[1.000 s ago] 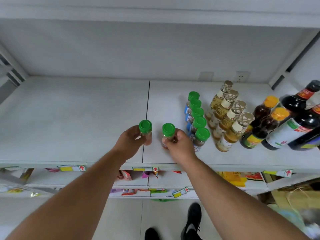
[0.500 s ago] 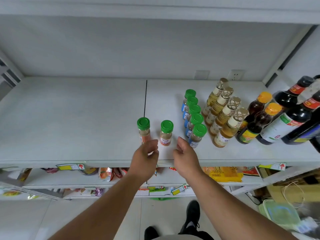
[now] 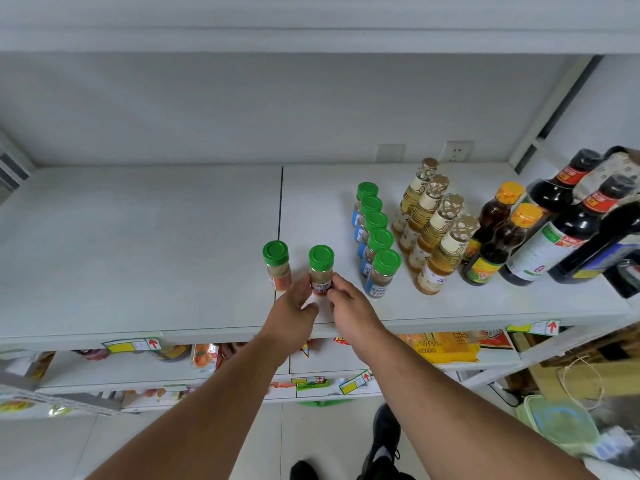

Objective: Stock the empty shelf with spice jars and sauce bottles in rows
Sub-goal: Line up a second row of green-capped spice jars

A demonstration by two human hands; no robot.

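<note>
Two green-capped spice jars stand near the front of the white shelf (image 3: 138, 254). The left jar (image 3: 277, 265) stands free on the seam between the shelf boards. My left hand (image 3: 294, 313) and my right hand (image 3: 349, 306) both pinch the base of the right jar (image 3: 321, 270) from either side. To the right runs a row of several green-capped jars (image 3: 375, 237), then a row of golden bottles (image 3: 433, 237).
Dark sauce bottles with orange caps (image 3: 498, 237) and tall black bottles (image 3: 571, 230) fill the shelf's right end. The shelf's left half is bare. Lower shelves hold snack packets (image 3: 443, 348). A green plastic container (image 3: 557, 424) lies on the floor at right.
One second ago each hand held one jar on the shelf. Both hands then let go and drew back. Now both have come forward again and pinch the right jar.
</note>
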